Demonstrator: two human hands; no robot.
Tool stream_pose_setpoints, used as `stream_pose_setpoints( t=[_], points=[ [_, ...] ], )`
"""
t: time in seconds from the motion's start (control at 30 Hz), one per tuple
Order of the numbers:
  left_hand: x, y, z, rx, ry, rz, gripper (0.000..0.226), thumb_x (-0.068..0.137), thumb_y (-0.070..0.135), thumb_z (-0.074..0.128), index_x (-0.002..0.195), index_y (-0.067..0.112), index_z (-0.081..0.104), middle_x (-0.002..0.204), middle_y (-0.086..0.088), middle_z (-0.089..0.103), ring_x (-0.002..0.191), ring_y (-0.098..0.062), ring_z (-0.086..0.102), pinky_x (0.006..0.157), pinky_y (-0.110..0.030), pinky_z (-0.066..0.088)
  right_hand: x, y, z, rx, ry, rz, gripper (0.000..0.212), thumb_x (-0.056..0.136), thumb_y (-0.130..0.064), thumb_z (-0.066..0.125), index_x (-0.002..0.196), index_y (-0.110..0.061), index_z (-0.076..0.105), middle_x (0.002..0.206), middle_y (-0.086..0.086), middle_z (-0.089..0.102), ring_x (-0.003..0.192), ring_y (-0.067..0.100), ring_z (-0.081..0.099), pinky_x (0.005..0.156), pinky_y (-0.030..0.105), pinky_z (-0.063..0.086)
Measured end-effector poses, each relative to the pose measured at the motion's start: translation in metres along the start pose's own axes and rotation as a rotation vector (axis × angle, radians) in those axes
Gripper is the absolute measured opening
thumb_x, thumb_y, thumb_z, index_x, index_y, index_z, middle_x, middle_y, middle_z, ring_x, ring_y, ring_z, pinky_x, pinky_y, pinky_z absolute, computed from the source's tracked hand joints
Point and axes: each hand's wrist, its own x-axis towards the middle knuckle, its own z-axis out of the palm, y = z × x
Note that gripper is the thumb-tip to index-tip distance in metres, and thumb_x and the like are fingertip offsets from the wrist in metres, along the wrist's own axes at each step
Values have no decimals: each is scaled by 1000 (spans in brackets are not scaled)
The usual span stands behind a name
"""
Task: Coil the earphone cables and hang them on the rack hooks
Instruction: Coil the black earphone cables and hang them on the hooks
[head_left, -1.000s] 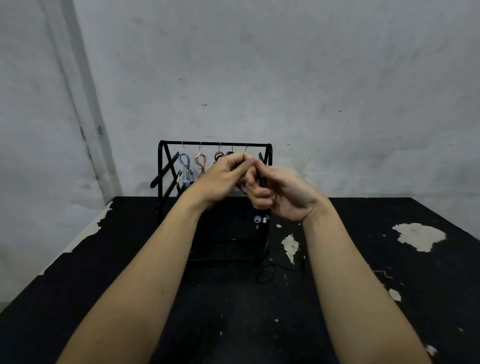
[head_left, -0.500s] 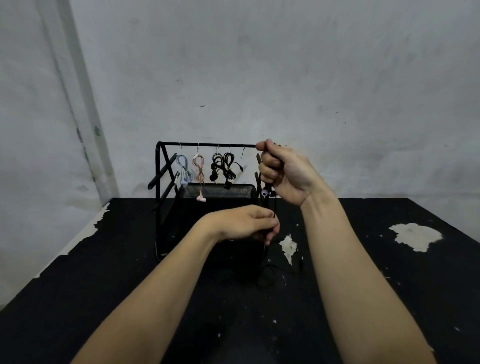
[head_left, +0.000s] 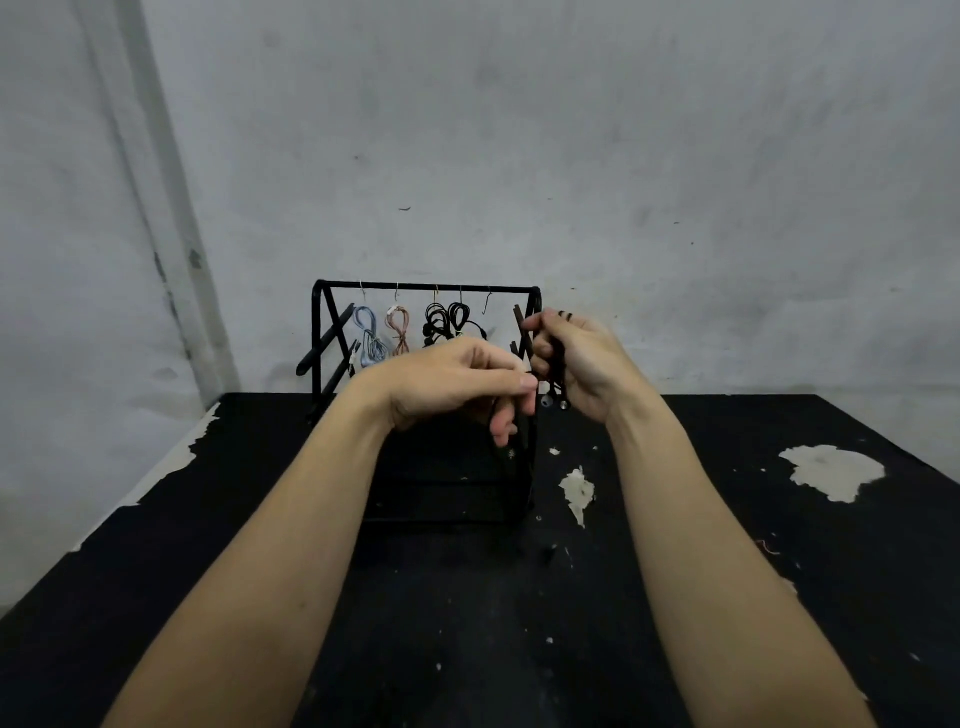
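Observation:
A black wire rack (head_left: 318, 332) stands at the back of the black table. From its top bar hang a blue coiled earphone (head_left: 370, 338), a pink one (head_left: 399, 332) and two black ones (head_left: 445, 322); one hook (head_left: 487, 302) at the right is bare. My right hand (head_left: 584, 364) grips a black earphone cable (head_left: 557, 364) wound in loops over its fingers, the two earbuds dangling below. My left hand (head_left: 457, 387) pinches the loose run of the same cable just left of it, in front of the rack.
The black table (head_left: 156, 597) has peeled pale patches (head_left: 831, 470) at the right and centre. A grey wall rises directly behind the rack. The table's left edge runs diagonally at the lower left.
My left hand has risen from low in front of the rack to beside my right hand. My right hand has dropped slightly and now carries more loops of cable.

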Motion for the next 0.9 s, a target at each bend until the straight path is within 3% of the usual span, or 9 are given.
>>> stream_pose_setpoints(
  t=[0.07, 0.17, 0.3, 0.4, 0.47, 0.6, 0.73, 0.8, 0.9],
  points=[
    [-3, 3, -1, -90, -27, 18, 25, 97, 23, 55, 84, 5, 67, 56, -8, 57, 56, -22, 60, 88, -53, 55, 2, -1, 1, -8, 80, 16, 30, 107, -19, 39, 90, -6, 60, 54, -3, 43, 45, 12, 40, 47, 23, 34],
    [-6, 9, 0, -116, -53, 35, 24, 97, 23, 54, 86, 6, 66, 55, -3, 44, 47, -16, 47, 66, -36, 56, 5, 3, -1, -123, 81, 23, 31, 106, -21, 40, 89, -9, 62, 52, -4, 46, 46, 13, 43, 49, 27, 35],
    [-1, 13, -4, -103, 170, 66, 26, 101, 22, 50, 82, 11, 63, 55, 6, 35, 46, -6, 32, 50, -21, 41, -9, 8, 1, -258, -171, 87, 46, 103, -40, 48, 66, -23, 67, 55, -2, 48, 51, 16, 45, 48, 28, 36],
    [8, 9, -13, -49, 409, 76, 33, 104, 25, 47, 77, 15, 64, 57, 7, 35, 48, -5, 29, 45, -16, 26, -21, 3, 2, -206, -386, 220, 73, 96, -70, 31, 81, -9, 69, 59, 5, 46, 53, 20, 44, 51, 30, 37],
    [15, 3, -19, -13, 525, 78, 32, 104, 25, 47, 78, 13, 61, 57, 8, 38, 46, -3, 32, 45, -13, 27, -25, 0, 1, -150, -536, 296, 91, 89, -79, 18, 87, -2, 64, 58, 7, 42, 52, 22, 41, 54, 32, 32],
    [30, -18, -18, -67, 641, 101, 30, 105, 24, 44, 82, 11, 57, 51, 17, 43, 46, 1, 38, 47, -11, 31, -36, -7, 7, -57, -706, 217, 67, 92, -67, 32, 80, -5, 58, 49, -1, 30, 46, 16, 29, 53, 30, 21],
    [37, -46, -4, -132, 547, 101, 30, 105, 28, 44, 81, 22, 61, 69, 4, 58, 70, -16, 50, 65, -27, 40, -34, -21, 14, 137, -682, 115, 61, 97, -61, 30, 77, -10, 58, 46, -7, 24, 42, 12, 22, 51, 27, 22],
    [38, -56, 8, -118, 479, 66, 28, 105, 24, 43, 87, 20, 63, 72, 1, 59, 69, -20, 46, 61, -25, 38, -30, -30, 15, 219, -623, 84, 62, 100, -59, 26, 76, -12, 59, 45, -8, 26, 41, 11, 23, 53, 28, 23],
    [40, -67, 28, -114, 337, -27, 28, 106, 15, 38, 86, 15, 58, 68, 4, 55, 58, -12, 46, 61, -26, 38, -23, -37, 13, 279, -523, 75, 62, 102, -58, 25, 76, -14, 59, 47, -8, 26, 40, 9, 25, 52, 28, 22]
  ],
)
